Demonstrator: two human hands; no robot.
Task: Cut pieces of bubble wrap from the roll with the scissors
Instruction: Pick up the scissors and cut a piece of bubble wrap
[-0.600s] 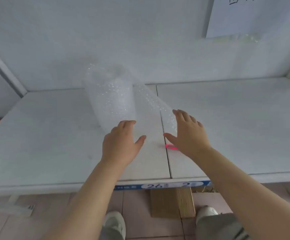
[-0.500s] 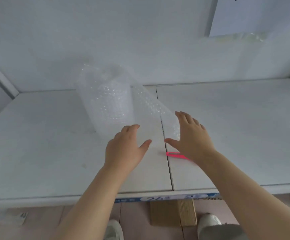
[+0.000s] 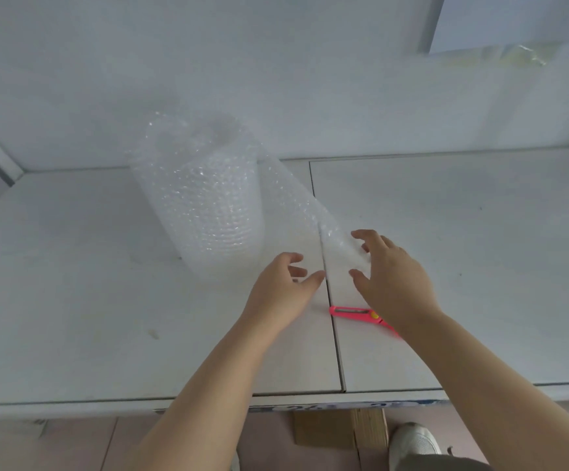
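A clear bubble wrap roll (image 3: 205,212) stands upright on the white table (image 3: 72,283), left of centre. Its loose sheet (image 3: 313,215) slopes down to the right, towards my hands. My right hand (image 3: 391,280) is at the sheet's free end, its spread fingers and thumb on either side of the edge, not closed on it. Just left of the table seam, my left hand (image 3: 283,290) hovers with its fingers apart and holds nothing. Pink scissors (image 3: 361,314) lie flat on the table, partly hidden under my right wrist.
A seam (image 3: 334,317) splits the table into two tops. A white wall runs close behind the roll, with a taped paper (image 3: 514,22) at upper right. Below the front edge are a wooden block (image 3: 340,433) and my shoe (image 3: 415,443).
Both hands have moved closer together at the sheet's free end, the left one shifting right to the seam. More of the pink scissors shows by my right wrist.
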